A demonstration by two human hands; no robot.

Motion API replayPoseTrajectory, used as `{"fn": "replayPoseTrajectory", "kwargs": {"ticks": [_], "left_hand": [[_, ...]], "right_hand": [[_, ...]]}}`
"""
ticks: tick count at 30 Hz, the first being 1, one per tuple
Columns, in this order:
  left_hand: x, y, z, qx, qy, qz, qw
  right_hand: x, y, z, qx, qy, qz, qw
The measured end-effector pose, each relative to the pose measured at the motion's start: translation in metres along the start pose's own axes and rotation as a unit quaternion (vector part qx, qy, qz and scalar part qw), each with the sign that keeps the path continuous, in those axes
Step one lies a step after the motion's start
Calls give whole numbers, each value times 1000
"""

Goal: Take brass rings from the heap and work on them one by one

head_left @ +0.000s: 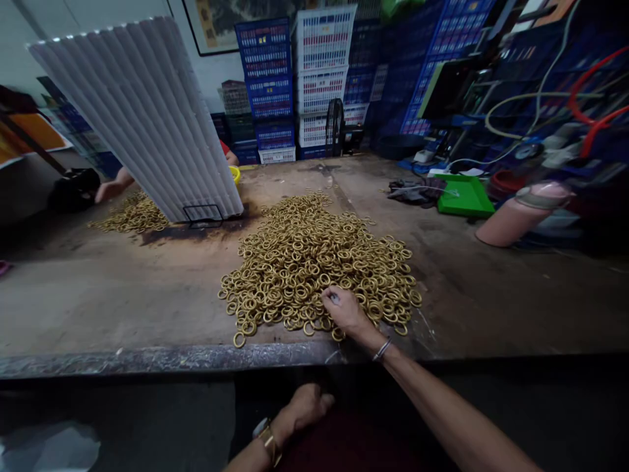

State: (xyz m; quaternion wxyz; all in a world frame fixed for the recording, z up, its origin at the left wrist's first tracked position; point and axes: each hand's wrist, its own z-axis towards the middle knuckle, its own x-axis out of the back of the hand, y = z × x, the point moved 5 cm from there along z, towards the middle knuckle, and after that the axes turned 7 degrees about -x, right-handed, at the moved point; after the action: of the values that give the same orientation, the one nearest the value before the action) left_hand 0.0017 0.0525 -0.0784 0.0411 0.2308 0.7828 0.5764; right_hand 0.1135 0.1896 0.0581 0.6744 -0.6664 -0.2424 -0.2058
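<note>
A broad heap of brass-coloured rings (299,262) is spread on the worn table in front of me. At the heap's near right side, my right hand (346,311) has its fingers curled together; a small pale patch shows by the fingertips, and I cannot make out what they hold. Below the table's front edge, close to my lap, my left hand (308,405) is closed, with its inner side hidden. A gold-coloured watch band (270,446) circles the left wrist.
A tall ribbed translucent panel (147,111) stands on the table at left. Behind it another person's hand (114,186) reaches beside a second ring pile (135,215). To the right are a green tray (464,195) and a pink bottle (521,213). Stacked crates (268,78) line the back.
</note>
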Motion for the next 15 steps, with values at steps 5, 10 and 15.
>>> {"fn": "replayPoseTrajectory", "kwargs": {"ticks": [5, 10, 15], "left_hand": [[2, 45, -11, -60, -12, 30, 998], [30, 114, -18, -190, 116, -26, 975], [58, 144, -2, -255, 214, -35, 942]], "right_hand": [[5, 20, -4, -77, -21, 122, 989], [5, 26, -13, -141, -84, 237, 958], [3, 9, -28, -191, -182, 319, 911]]}}
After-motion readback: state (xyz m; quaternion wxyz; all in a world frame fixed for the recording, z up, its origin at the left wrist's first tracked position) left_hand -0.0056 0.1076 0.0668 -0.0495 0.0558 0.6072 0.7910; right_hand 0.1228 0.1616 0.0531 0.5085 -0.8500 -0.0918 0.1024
